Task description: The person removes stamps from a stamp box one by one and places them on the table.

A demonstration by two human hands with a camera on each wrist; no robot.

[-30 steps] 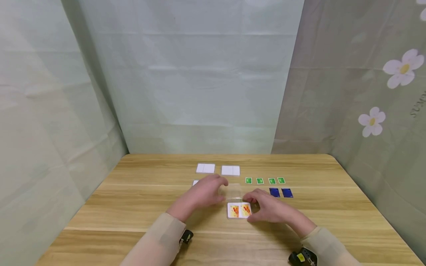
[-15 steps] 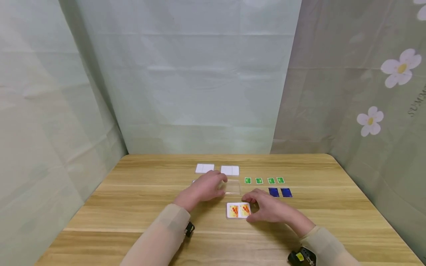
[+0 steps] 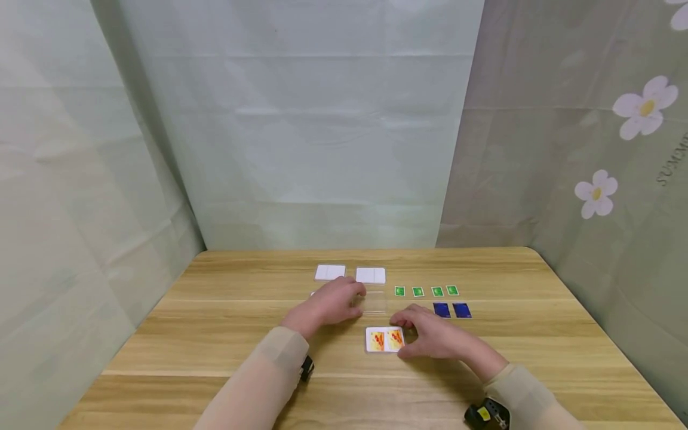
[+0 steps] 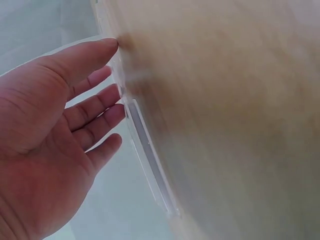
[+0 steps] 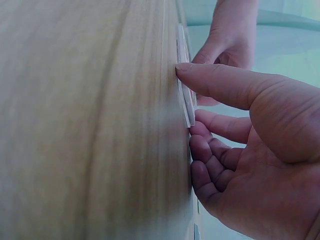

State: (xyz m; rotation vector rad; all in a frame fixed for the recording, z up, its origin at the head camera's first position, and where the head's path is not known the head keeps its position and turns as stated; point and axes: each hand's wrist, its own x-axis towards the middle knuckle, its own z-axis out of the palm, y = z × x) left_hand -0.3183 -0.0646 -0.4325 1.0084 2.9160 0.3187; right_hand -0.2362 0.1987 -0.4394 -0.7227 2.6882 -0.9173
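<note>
A shallow clear plastic case holding two orange-and-yellow picture cards (image 3: pixel 384 340) is lying lidless on the table near the front middle, and the right hand (image 3: pixel 433 338) is steadying its right edge with thumb and loosely bent fingers (image 5: pixel 210 145). Just behind it, the left hand (image 3: pixel 329 304) is resting nearly straight fingers (image 4: pixel 95 107) on a transparent flat plastic lid (image 3: pixel 374 302). Judging from this, the case is filled but not yet closed.

Four small green cards (image 3: pixel 426 291), two dark blue cards (image 3: pixel 451 310) and two white closed cases (image 3: pixel 350 273) are waiting farther back on the light wooden table (image 3: pixel 215 334). Pale green fabric backdrops (image 3: pixel 301 131) are surrounding it, the right one flowered.
</note>
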